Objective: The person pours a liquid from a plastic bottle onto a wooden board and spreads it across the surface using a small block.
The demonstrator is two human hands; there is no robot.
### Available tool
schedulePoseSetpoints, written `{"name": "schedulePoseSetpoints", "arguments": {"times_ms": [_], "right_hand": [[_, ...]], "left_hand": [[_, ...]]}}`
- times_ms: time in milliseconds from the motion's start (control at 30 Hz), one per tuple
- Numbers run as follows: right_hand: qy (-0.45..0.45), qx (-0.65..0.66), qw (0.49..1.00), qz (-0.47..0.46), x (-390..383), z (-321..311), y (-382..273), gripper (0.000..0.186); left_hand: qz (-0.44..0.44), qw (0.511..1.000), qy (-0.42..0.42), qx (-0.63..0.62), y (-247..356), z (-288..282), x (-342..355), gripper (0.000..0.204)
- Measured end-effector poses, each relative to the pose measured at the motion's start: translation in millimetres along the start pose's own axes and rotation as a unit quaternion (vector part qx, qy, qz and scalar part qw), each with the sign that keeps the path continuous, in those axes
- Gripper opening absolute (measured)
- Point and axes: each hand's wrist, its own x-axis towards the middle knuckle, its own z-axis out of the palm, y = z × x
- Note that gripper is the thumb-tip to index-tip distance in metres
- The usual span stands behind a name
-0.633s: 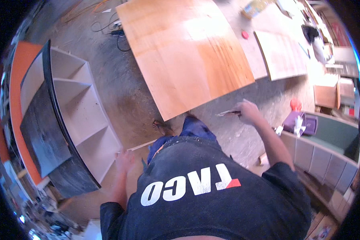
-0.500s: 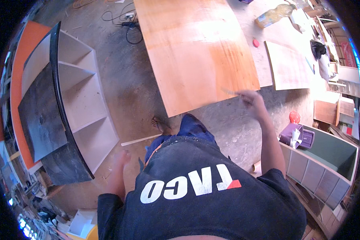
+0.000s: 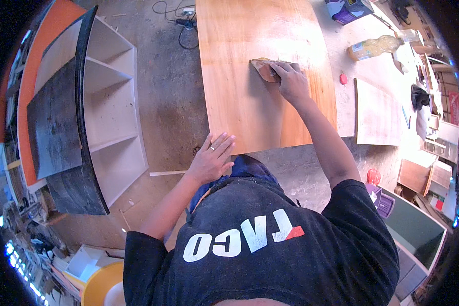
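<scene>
A large wooden board (image 3: pixel 239 107) with a glossy, wet-looking sheen lies in front of me. My right hand (image 3: pixel 293 84) grips a thin flat scraper (image 3: pixel 268 70), its brownish blade tilted against the board's middle. My left hand (image 3: pixel 211 160) rests on the board's near left corner, fingers stretched out and a ring on one of them. A smaller pale panel (image 3: pixel 377 112) lies to the right of the board. Between the two sits a red cap (image 3: pixel 343 79). Beyond them, a plastic bottle (image 3: pixel 373 48) with yellowish contents lies on its side.
A white shelf cabinet (image 3: pixel 109 107) with a black edge stands on the left. Cables (image 3: pixel 186 23) lie on the floor beyond it. A purple box (image 3: pixel 348 10) is at the far right. Near my right elbow are a green-lined open box (image 3: pixel 415 224) and a purple container (image 3: pixel 385 204).
My right hand has moved forward and left with the scraper, from the board's near right edge to its middle. My left hand has come up onto the near left corner. The view has shifted.
</scene>
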Motion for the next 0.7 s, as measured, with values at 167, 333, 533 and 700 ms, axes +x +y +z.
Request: {"name": "schedulePoseSetpoints", "arguments": {"times_ms": [167,333,533,700], "right_hand": [[-0.099,0.016,0.994,0.038,24.3,-14.6,20.6,0.032],[-0.130,-0.042,0.987,0.085,54.2,7.9,47.9,0.035],[-0.261,-0.034,0.960,0.095,-6.7,-24.7,4.1,0.034],[-0.307,-0.014,0.947,0.091,-122.7,-71.4,-40.7,0.024]], "left_hand": [[0.003,0.999,-0.041,-0.030,-1.1,11.6,-49.6,0.053],[-0.058,0.995,-0.075,0.028,-23.1,8.1,-166.6,0.024],[-0.384,0.873,-0.294,0.060,-100.8,58.4,-301.6,0.043],[-0.466,0.813,-0.349,-0.004,-142.4,74.4,-315.0,0.058]]}}
